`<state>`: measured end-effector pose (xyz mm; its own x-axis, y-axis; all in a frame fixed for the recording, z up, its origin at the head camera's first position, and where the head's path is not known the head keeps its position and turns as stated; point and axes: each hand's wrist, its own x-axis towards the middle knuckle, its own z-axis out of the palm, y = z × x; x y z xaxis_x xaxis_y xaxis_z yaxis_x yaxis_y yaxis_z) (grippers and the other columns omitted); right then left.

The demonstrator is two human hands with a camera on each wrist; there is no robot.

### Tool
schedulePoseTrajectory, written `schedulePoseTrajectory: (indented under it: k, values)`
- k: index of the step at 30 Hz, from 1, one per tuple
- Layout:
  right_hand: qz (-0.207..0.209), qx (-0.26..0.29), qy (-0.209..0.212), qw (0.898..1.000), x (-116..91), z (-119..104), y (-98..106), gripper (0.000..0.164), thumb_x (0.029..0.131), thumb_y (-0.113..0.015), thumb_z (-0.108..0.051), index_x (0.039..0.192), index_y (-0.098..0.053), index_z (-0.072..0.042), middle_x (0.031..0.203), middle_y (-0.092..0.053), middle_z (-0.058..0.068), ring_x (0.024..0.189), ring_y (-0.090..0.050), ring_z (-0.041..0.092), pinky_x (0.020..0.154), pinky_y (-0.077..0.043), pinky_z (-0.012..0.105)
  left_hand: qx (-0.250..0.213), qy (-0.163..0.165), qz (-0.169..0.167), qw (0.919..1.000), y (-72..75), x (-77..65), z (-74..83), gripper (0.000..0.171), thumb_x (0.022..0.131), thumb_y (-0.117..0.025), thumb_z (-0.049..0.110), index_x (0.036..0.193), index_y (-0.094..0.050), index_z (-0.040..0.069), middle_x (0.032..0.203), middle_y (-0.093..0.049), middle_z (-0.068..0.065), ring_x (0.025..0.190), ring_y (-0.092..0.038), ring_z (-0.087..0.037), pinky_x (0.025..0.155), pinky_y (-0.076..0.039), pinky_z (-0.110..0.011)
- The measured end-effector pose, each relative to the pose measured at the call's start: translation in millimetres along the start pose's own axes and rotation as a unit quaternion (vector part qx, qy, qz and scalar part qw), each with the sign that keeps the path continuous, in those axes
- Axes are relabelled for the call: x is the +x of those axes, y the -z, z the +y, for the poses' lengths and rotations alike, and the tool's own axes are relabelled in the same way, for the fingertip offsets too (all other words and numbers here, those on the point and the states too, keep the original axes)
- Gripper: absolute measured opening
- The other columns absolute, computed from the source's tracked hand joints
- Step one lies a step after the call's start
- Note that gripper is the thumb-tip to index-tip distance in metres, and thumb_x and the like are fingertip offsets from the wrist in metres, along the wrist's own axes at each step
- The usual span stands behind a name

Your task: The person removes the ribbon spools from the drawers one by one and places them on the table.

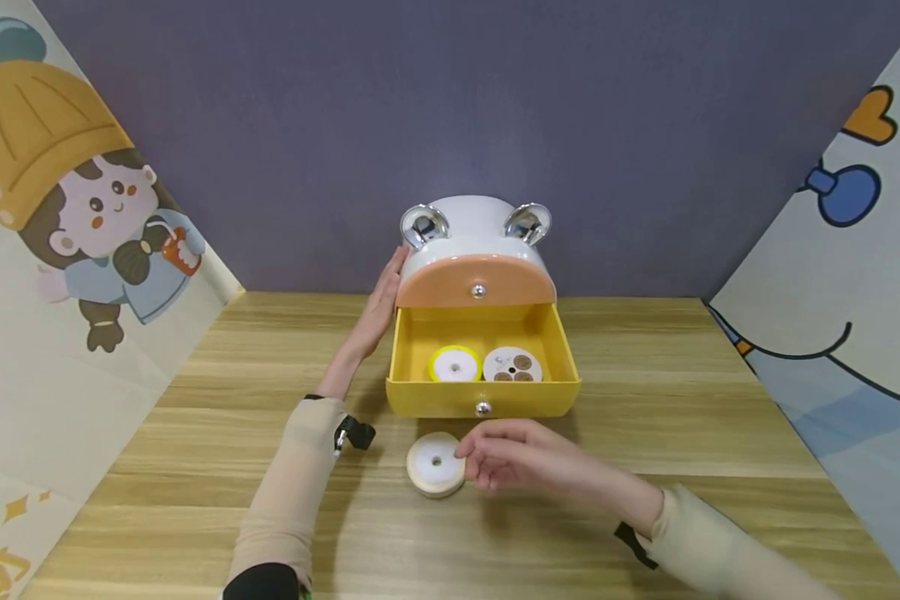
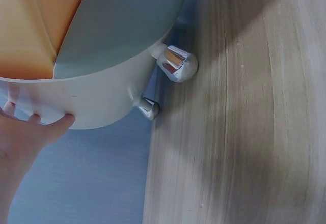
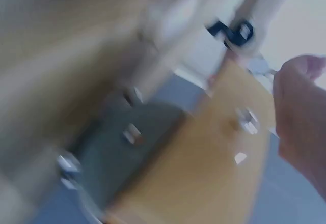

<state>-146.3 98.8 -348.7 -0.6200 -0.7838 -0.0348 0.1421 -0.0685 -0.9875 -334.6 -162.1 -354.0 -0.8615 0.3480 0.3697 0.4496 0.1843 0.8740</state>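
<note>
My left hand (image 1: 381,304) rests against the left side of a white drawer box (image 1: 476,218) with silver ears; its fingertips touch the white wall in the left wrist view. The lower yellow drawer (image 1: 483,400) is pulled out, the upper orange drawer (image 1: 435,283) closed. Inside the yellow drawer are a yellow-rimmed white spool (image 1: 444,367) and a white disc (image 1: 498,360) with brown circles. On the table in front lies a cream-rimmed white spool (image 1: 423,471) with a centre hole. My right hand (image 1: 521,454), fingers loosely bent and holding nothing, has its fingertips at the spool's right edge.
The box stands on short silver feet (image 2: 178,65) on a wood-grain table (image 1: 682,400), close to a dark blue-grey wall (image 1: 480,100). Cartoon-printed panels (image 1: 60,400) flank the table. Black cameras (image 1: 356,433) are strapped to the wrists. The right wrist view is blurred.
</note>
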Motion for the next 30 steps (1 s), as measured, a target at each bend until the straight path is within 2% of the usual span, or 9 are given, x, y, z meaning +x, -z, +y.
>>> schedulePoseTrajectory:
  k: [2,5,9,12,16,19,21,24,30]
  values:
    - [-0.027,-0.076,0.025,0.996,-1.4,-18.9,0.5,0.033,0.106,-0.046,-0.015,0.123,-0.055,0.011,0.104,-0.069,0.015,0.089,-0.066,0.01,0.083,-0.059,0.026,0.002,0.0,0.0,1.0,0.0,-0.1,0.7,0.051,0.109,-0.02,0.023,0.16,-0.016,0.019,0.17,-0.005,0.0,0.157,-0.001,-0.023,0.126,-0.002,-0.056]
    - [-0.051,-0.178,0.059,0.981,0.0,-49.9,3.7,0.03,0.104,-0.049,-0.011,0.124,-0.055,0.01,0.111,-0.067,0.025,0.096,-0.069,0.016,0.087,-0.06,0.033,0.003,-0.003,0.0,1.0,-0.2,-0.3,0.7,0.051,0.109,-0.02,0.023,0.16,-0.016,0.018,0.17,-0.005,-0.001,0.157,-0.001,-0.023,0.126,-0.001,-0.056]
    - [-0.038,-0.289,0.071,0.954,10.9,-85.5,7.9,0.028,0.101,-0.056,-0.011,0.126,-0.058,0.002,0.121,-0.066,0.022,0.107,-0.069,0.023,0.094,-0.058,0.035,0.003,-0.006,0.0,1.0,-0.5,-0.5,-0.3,0.052,0.109,-0.02,0.022,0.16,-0.016,0.017,0.17,-0.005,-0.002,0.157,-0.002,-0.025,0.126,-0.002,-0.057]
    - [-0.014,-0.405,0.076,0.911,24.3,-103.0,12.0,0.03,0.099,-0.059,-0.012,0.128,-0.061,-0.006,0.125,-0.068,0.012,0.112,-0.068,0.024,0.096,-0.057,0.031,0.0,-0.004,0.0,1.0,-0.7,-0.4,0.2,0.052,0.109,-0.02,0.023,0.16,-0.016,0.017,0.17,-0.005,-0.002,0.157,-0.002,-0.025,0.126,-0.001,-0.057]
    - [-0.01,-0.55,0.086,0.831,42.5,-111.7,21.1,0.037,0.097,-0.062,-0.014,0.133,-0.059,-0.005,0.131,-0.066,0.006,0.119,-0.065,0.022,0.097,-0.056,0.032,-0.006,0.0,-0.001,1.0,-0.8,0.2,1.7,0.052,0.109,-0.021,0.024,0.16,-0.016,0.017,0.17,-0.005,-0.001,0.157,-0.002,-0.024,0.126,-0.001,-0.058]
    - [-0.025,-0.61,0.068,0.789,53.6,-111.7,29.3,0.044,0.097,-0.063,-0.016,0.138,-0.055,-0.004,0.139,-0.062,0.007,0.126,-0.06,0.022,0.103,-0.052,0.037,-0.003,0.004,-0.004,1.0,-0.4,0.0,1.5,0.052,0.109,-0.02,0.024,0.16,-0.015,0.018,0.17,-0.004,0.0,0.157,-0.001,-0.024,0.125,-0.002,-0.06]
    - [-0.042,-0.628,0.045,0.776,60.7,-110.1,34.9,0.047,0.097,-0.063,-0.017,0.141,-0.053,-0.004,0.143,-0.058,0.007,0.132,-0.056,0.022,0.109,-0.048,0.04,0.0,0.006,-0.006,1.0,0.4,-0.2,0.8,0.052,0.109,-0.02,0.024,0.161,-0.015,0.02,0.17,-0.004,0.001,0.157,0.0,-0.024,0.124,-0.002,-0.061]
    - [-0.063,-0.642,0.006,0.764,70.9,-105.0,43.3,0.051,0.097,-0.063,-0.017,0.144,-0.049,-0.006,0.147,-0.055,0.006,0.137,-0.051,0.023,0.115,-0.042,0.042,0.003,0.008,-0.008,0.9999,0.9,-0.5,-1.0,0.052,0.109,-0.02,0.025,0.161,-0.014,0.022,0.17,-0.003,0.0,0.157,0.0,-0.024,0.124,-0.002,-0.062]
    - [-0.083,-0.657,-0.033,0.749,87.0,-94.9,56.1,0.062,0.09,-0.069,-0.01,0.146,-0.045,-0.003,0.15,-0.051,0.011,0.139,-0.048,0.028,0.117,-0.039,0.043,-0.015,0.001,-0.007,0.9999,0.4,1.8,-2.8,0.052,0.109,-0.021,0.026,0.16,-0.015,0.02,0.17,-0.003,-0.007,0.157,0.0,-0.025,0.124,-0.001,-0.061]
